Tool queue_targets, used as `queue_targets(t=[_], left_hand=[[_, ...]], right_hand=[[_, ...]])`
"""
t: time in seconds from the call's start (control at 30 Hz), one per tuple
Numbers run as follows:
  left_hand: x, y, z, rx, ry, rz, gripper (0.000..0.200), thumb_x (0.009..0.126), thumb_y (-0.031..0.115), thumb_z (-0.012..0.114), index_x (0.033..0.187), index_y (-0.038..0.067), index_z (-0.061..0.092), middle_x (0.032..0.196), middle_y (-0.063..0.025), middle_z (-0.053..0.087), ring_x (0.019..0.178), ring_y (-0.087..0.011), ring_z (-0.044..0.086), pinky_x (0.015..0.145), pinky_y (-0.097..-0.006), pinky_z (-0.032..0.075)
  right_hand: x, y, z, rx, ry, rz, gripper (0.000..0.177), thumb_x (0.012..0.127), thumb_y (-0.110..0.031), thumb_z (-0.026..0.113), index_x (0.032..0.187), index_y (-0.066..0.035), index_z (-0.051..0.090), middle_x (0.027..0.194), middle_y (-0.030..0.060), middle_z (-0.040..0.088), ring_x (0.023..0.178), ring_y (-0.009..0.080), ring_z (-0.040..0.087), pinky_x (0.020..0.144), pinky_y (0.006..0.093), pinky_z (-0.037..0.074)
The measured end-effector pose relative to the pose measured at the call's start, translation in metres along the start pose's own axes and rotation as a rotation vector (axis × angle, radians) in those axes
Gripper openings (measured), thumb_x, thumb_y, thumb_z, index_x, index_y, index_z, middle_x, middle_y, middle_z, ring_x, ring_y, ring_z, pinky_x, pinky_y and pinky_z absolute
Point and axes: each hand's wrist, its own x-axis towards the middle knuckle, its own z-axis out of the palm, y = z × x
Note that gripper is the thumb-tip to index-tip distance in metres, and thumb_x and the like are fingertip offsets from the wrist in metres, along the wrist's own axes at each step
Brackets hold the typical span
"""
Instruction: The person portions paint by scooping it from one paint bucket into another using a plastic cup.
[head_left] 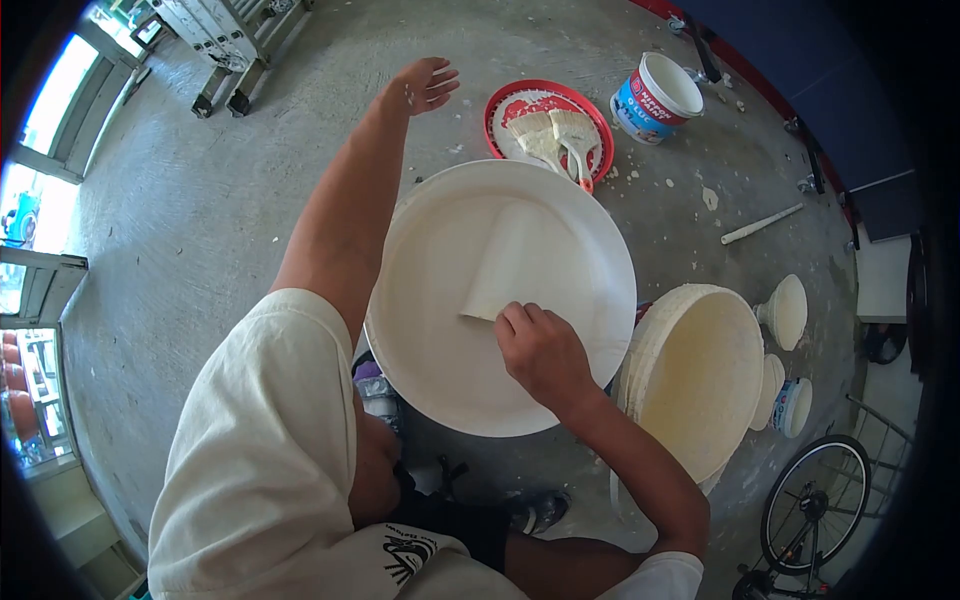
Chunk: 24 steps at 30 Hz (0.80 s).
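A large round white basin (420, 370) faces up in front of me, close above my legs. Inside it my right hand (545, 355) is closed, fingers pinching the near edge of a pale flat piece (488, 306). A dark shadow line runs under that edge, and a lighter band stretches from it toward the far wall. I cannot tell what kind of piece it is. My left hand (428, 85) reaches past the basin's far rim with fingers apart, holding nothing. Right of it, a red tray (492, 125) smeared with white carries two wide paintbrushes (575, 130).
A paint bucket (655, 98) stands beyond the tray. At right are a big crusted tub (700, 380), smaller white pots (788, 312) and a pale stick (762, 224). A bicycle wheel (816, 505) is lower right; a ladder (225, 45) stands upper left.
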Motion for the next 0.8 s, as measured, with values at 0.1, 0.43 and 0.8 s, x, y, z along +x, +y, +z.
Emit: queue_targets(t=[0.1, 0.43, 0.8], left_hand=[[0.002, -0.001, -0.008, 0.042, 0.066, -0.01, 0.028, 0.099, 0.028, 0.048, 0.123, 0.018, 0.054, 0.118, 0.0009, 0.064, 0.105, -0.0137, 0.061, 0.083, -0.0293, 0.046], [-0.004, 0.0, 0.001, 0.098, 0.049, 0.004, 0.029, 0.098, 0.028, 0.05, 0.124, 0.017, 0.054, 0.117, 0.0001, 0.063, 0.105, -0.014, 0.061, 0.083, -0.0292, 0.047], [-0.003, -0.003, -0.001, 0.189, 0.06, 0.004, 0.029, 0.096, 0.03, 0.052, 0.122, 0.018, 0.056, 0.116, 0.0004, 0.064, 0.103, -0.0135, 0.062, 0.083, -0.0288, 0.047]], right_hand=[[0.003, 0.0, 0.002, 0.001, -0.026, 0.023, 0.009, 0.068, -0.001, 0.062, 0.073, -0.004, 0.054, 0.075, 0.0063, 0.051, 0.069, 0.0171, 0.058, 0.06, 0.0283, 0.051], [0.005, -0.003, 0.009, -0.06, -0.098, 0.028, 0.011, 0.069, -0.001, 0.064, 0.071, -0.006, 0.055, 0.074, 0.0071, 0.056, 0.069, 0.016, 0.062, 0.061, 0.0256, 0.053], [0.005, -0.009, 0.015, -0.153, -0.161, 0.146, 0.009, 0.072, -0.002, 0.065, 0.076, -0.005, 0.058, 0.073, 0.0071, 0.059, 0.068, 0.0168, 0.063, 0.062, 0.0263, 0.052]])
